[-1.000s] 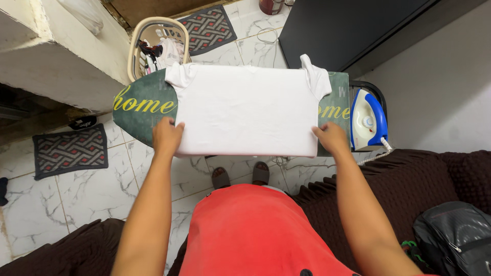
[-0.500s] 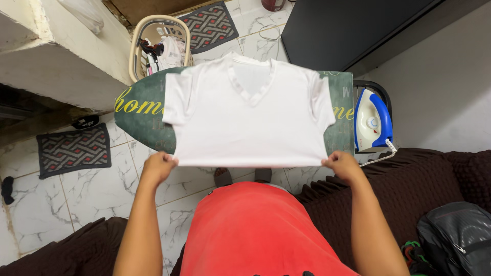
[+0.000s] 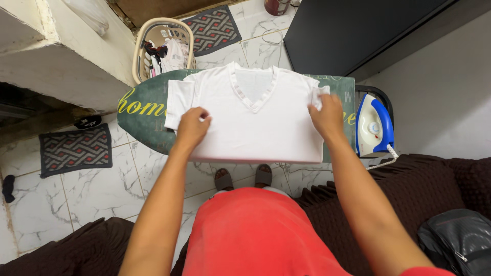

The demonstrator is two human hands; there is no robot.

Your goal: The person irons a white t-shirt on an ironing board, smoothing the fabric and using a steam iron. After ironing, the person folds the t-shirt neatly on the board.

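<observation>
Hands have come off the hem since half a second ago: then I had the white T-shirt [image 3: 253,117] pinched at its lower corners and lifted off the board, and now it lies flat, neckline up and away from me, so I judge the spreading done and the smoothing under way. My left hand [image 3: 193,127] rests on the cloth just inside the left sleeve, fingers curled and loosely closed, pressing down and gripping nothing that I can see. My right hand [image 3: 326,117] lies on the opposite side, fingers bent over the right sleeve, where a small fold of white fabric bunches at the fingertips; whether it pinches that fold or only presses it I cannot tell. The shirt is thin, soft knit, matte, with a ribbed V-neck between and beyond my two hands, and its near hem hangs a little over the board's edge. Beneath it the ironing board [image 3: 140,120] shows a dark green cover with yellow lettering, its rounded nose out past my left hand. Just beyond my right hand the iron [image 3: 375,125] stands on its rest, smooth blue and white plastic, a braided cord trailing off it. Farther out past my left hand sits a cream plastic laundry basket [image 3: 148,38] with clothes in it, on glossy marbled tile.
</observation>
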